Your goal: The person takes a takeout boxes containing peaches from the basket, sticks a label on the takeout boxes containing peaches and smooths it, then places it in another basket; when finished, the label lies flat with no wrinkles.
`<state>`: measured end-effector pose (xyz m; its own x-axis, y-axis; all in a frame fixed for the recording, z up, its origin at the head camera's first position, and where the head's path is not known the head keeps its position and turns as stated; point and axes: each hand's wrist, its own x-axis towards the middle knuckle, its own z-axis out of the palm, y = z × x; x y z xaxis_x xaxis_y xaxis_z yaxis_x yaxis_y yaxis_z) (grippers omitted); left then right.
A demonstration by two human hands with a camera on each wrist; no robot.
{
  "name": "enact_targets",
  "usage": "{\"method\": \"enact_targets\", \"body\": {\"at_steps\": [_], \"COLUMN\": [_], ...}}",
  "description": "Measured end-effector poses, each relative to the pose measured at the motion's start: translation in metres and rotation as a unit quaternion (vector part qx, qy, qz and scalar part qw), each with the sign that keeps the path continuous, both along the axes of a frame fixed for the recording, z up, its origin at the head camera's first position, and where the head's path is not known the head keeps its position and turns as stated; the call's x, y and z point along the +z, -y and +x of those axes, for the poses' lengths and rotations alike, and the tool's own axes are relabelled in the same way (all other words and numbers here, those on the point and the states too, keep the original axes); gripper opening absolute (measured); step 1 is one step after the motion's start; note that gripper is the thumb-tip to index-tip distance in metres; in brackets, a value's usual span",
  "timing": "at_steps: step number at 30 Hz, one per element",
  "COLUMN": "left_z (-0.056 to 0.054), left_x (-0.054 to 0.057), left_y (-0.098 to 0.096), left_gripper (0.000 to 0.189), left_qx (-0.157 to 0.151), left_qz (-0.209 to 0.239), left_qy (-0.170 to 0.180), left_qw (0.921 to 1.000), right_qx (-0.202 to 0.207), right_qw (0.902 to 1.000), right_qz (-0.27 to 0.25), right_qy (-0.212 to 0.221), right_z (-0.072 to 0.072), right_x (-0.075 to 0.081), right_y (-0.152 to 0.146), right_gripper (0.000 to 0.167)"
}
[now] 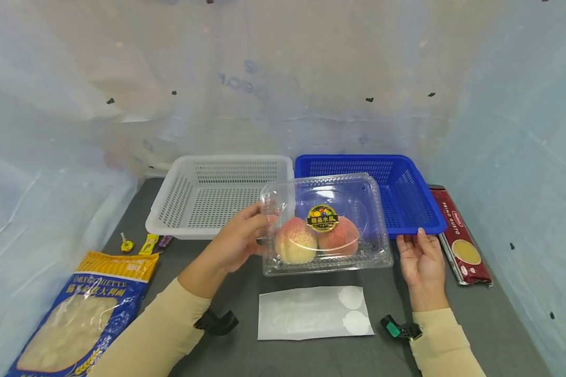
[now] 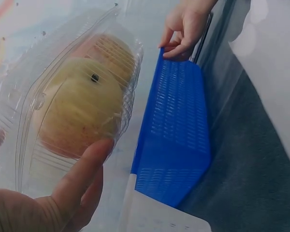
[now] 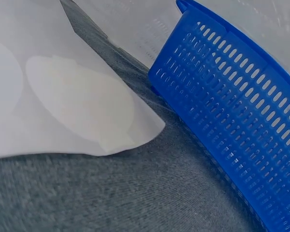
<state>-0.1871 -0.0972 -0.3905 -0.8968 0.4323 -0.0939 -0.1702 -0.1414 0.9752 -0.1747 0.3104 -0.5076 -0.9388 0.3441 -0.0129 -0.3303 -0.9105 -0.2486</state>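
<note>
My left hand (image 1: 238,238) grips the left end of a clear plastic clamshell box (image 1: 327,269), its thumb on the near face. Inside the box sit two peaches (image 1: 296,243), and a round black and gold label is stuck on the lid. The box is raised and tilted, overlapping both baskets in the head view. With thumb and fingers, my right hand (image 1: 422,264) pinches the near rim of the blue plastic basket (image 1: 405,193); the left wrist view shows this hand (image 2: 188,26) at the rim too. No hand appears in the right wrist view.
A white basket (image 1: 170,209) stands left of the blue one. A white sheet with round stickers (image 1: 306,314) lies in front. A red pasta packet (image 1: 462,241) is at right. At left are a blue and yellow pasta bag (image 1: 85,309), a lollipop (image 1: 127,244) and small wrapped sweets (image 1: 149,244).
</note>
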Motion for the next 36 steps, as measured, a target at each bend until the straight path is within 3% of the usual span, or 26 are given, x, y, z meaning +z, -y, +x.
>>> {"method": "enact_targets", "body": {"at_steps": [9, 23, 28, 36], "left_z": [-0.034, -0.081, -0.094, -0.105], "left_x": [0.006, 0.006, 0.005, 0.007], "left_y": [-0.020, -0.055, -0.069, -0.092], "left_gripper": [0.057, 0.059, 0.058, 0.053], "left_qx": [0.014, 0.023, 0.031, 0.003], "left_qz": [0.014, -0.004, -0.002, -0.052], "left_qy": [0.038, 0.084, 0.104, 0.093], "left_qw": [0.9991, 0.9962, 0.9941, 0.9943], "right_qx": [-0.004, -0.025, -0.024, -0.021], "right_qw": [0.9999, 0.9976, 0.9973, 0.9977], "right_qz": [0.011, 0.056, 0.061, 0.056], "right_qy": [-0.008, 0.032, 0.035, 0.031], "right_z": [0.001, 0.000, 0.000, -0.002], "right_x": [0.000, 0.001, -0.001, -0.003], "right_y": [0.001, 0.000, -0.001, -0.003], "right_gripper": [0.011, 0.010, 0.011, 0.012]}}
